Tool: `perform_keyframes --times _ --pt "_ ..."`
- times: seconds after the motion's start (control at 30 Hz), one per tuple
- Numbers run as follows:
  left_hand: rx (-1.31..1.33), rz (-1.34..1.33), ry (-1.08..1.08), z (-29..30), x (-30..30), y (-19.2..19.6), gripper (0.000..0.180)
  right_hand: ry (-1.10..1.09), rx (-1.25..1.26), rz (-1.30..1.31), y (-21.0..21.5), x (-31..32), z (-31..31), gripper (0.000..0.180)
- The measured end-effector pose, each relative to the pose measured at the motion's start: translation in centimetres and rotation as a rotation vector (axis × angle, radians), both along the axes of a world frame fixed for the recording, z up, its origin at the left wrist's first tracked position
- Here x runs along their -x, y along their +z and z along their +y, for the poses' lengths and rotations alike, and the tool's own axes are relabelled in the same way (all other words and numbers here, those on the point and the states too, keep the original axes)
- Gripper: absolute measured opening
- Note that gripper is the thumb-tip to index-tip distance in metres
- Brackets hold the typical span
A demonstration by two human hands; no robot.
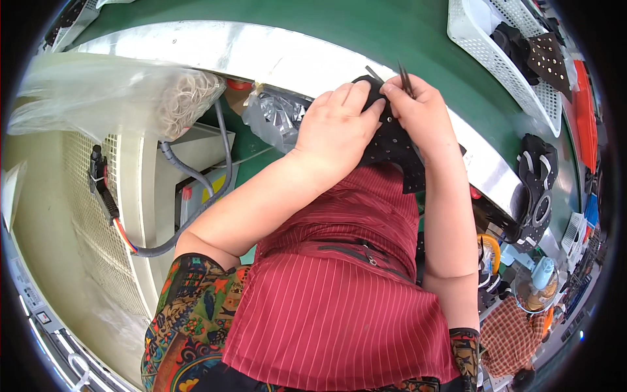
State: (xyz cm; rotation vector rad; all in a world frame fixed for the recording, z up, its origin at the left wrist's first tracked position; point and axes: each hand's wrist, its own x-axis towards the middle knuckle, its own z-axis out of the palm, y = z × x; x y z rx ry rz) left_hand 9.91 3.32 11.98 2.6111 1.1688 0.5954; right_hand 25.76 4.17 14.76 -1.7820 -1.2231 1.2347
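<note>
A black fabric piece [392,145] dotted with small metal studs or eyelets hangs over the near metal edge, against my red striped apron [333,307]. My left hand [336,124] is closed on its upper part, thumb and fingers pressing the cloth. Close beside it, my right hand [421,108] grips a slim dark pointed tool [404,80], its narrow prongs sticking up past the fingers. Whether it is tweezers or snips does not show. The right fingertips touch or nearly touch the fabric by the left thumb.
A green work surface [392,32] with a shiny metal border [261,49] curves ahead. At the upper right stands a white perforated basket [503,72] holding dark pieces. To the left are a clear bag of rubber bands [186,98] and a grey cable [225,186]. Black studded pieces [535,189] lie right.
</note>
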Motion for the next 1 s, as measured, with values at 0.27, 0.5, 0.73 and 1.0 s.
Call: perform_keyframes --times 0.27,0.5,0.73,1.0 --pt "-0.078 -0.027 0.033 0.01 0.33 -0.38 0.042 0.011 0.103 -0.121 -0.18 -0.63 0.31 0.021" --pt "-0.108 -0.043 0.03 0.11 0.26 -0.61 0.043 0.026 0.099 -0.16 0.06 -0.41 0.64 0.023" --pt "-0.115 -0.063 0.016 0.24 0.24 -0.85 0.044 -0.01 0.096 0.009 0.09 -0.73 0.31 0.018" --pt "-0.108 -0.059 0.028 -0.03 0.15 -0.83 0.043 0.024 0.086 -0.102 -0.29 -0.48 0.66 0.021"
